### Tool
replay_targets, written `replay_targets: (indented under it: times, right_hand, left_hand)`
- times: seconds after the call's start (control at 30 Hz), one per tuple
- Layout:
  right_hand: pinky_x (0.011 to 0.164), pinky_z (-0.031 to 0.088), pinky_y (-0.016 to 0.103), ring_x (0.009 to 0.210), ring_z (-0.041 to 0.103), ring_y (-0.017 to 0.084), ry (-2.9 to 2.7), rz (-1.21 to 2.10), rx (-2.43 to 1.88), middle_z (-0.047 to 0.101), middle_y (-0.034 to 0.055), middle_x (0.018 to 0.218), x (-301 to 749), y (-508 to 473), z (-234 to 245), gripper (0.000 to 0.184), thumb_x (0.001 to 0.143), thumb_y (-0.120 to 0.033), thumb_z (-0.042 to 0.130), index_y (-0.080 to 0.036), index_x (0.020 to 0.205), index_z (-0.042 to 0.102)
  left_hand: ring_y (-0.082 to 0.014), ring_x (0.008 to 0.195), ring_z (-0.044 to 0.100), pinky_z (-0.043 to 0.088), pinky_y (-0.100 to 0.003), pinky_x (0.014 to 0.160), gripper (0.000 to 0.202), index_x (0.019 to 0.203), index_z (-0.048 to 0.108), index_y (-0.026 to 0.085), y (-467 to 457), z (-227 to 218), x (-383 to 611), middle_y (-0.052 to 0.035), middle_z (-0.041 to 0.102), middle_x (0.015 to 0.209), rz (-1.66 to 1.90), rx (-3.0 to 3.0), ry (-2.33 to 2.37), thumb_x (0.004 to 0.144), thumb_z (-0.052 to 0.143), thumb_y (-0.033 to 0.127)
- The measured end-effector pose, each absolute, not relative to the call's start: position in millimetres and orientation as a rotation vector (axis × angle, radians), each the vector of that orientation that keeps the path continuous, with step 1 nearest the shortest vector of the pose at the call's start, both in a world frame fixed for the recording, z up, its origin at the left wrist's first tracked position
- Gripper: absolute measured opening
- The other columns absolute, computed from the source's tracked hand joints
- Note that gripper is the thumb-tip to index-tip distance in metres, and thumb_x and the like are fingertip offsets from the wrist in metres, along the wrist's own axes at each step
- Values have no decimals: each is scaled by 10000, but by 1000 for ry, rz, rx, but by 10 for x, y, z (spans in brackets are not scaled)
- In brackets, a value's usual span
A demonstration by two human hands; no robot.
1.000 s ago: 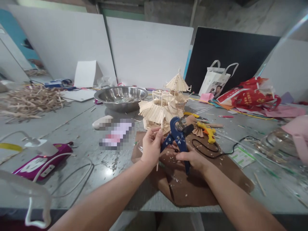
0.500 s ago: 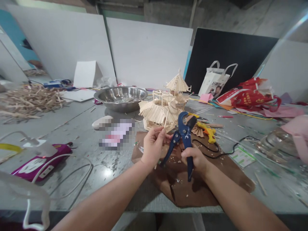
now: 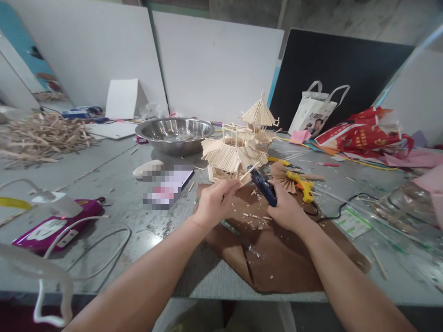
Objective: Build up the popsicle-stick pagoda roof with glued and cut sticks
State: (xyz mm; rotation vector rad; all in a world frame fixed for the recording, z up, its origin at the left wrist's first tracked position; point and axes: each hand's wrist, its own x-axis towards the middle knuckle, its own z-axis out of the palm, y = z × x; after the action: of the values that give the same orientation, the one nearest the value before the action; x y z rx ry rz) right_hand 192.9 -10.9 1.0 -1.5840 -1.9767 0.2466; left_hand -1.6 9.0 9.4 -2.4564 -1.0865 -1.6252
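My left hand (image 3: 217, 199) pinches a thin wooden stick (image 3: 249, 171) that slants up to the right. Wrapped round the handles of a blue pipe cutter (image 3: 264, 186) is my right hand (image 3: 288, 208). The cutter's head lies at the stick, its jaws seen nearly edge-on; whether they touch it I cannot tell. Just beyond both hands stands a pavilion model (image 3: 231, 159) built of wooden sticks, with a pointed-roof tower (image 3: 260, 113) behind it. Small stick offcuts (image 3: 255, 216) are scattered on a brown sheet (image 3: 287, 263) beneath the hands.
A yellow glue gun (image 3: 304, 188) lies right of my right hand, its black cord running right. Left of the model are a steel basin (image 3: 175, 146), a phone (image 3: 173, 186) and a white mouse-shaped thing (image 3: 141, 170). Farther left sit a stick pile (image 3: 48, 138) and a purple power strip (image 3: 78, 226).
The cutter has turned from standing upright, broad side showing, to tilting forward with its head down at the stick. The stick has swung from near upright to slanting right.
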Motion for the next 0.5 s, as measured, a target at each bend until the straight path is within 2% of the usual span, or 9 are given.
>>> replay_targets:
  times: [0.2,0.4,0.5]
  right_hand:
    - [818,361,344,953,468,216,-2104,282,-1557,494,111,1045,1849,-143,-3,551,583,-159,442,-131,1126,356]
    - [810,363,334,955,475,218,-2127,311,-1568,500,106,1061,1820,-171,7,550,583,-165,454,-147,1125,365]
    - [791,370,329,917,495,215,-2130,317,-1584,519,102,1036,1821,-183,16,547,583,-167,458,-151,1122,372]
  left_hand:
    - [-81,632,574,432,-162,566,141,848,560,151,69,75,10,-17,640,718,-1563,-2525,-1073,740,470,141]
    - [-55,521,519,381,-135,478,82,698,544,148,52,68,23,21,588,587,-1459,-2582,-1126,727,469,134]
    - [-52,513,513,374,-134,473,60,694,541,147,56,53,25,22,589,590,-1462,-2597,-1156,720,487,141]
